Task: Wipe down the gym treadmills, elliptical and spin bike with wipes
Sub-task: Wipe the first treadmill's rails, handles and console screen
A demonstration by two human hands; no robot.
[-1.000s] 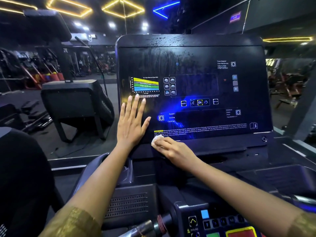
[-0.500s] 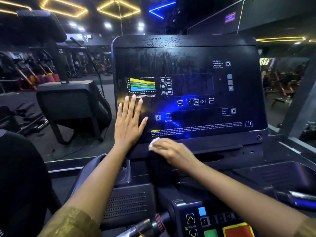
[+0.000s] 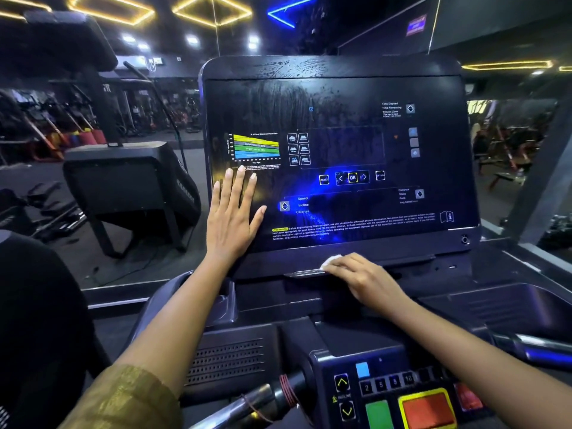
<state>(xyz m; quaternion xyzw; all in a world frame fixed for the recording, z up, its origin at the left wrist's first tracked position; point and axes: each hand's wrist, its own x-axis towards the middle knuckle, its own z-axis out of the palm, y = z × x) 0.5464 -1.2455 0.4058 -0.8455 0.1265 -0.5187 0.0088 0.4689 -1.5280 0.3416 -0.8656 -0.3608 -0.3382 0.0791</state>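
Treadmill console (image 3: 356, 125) smeared with wipe streaks, left hand (image 3: 230, 216) pressed flat on lower-left panel, white wipe (image 3: 330, 261) pinned under right hand (image 3: 363, 277) on ledge (image 3: 305, 273) below screen, button panel (image 3: 402, 394) seen nearest camera

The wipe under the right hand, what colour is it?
White; the wipe shows in the head view.

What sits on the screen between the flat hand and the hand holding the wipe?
In the head view, only dark console with its printed warning text lies between the left hand and the right hand.
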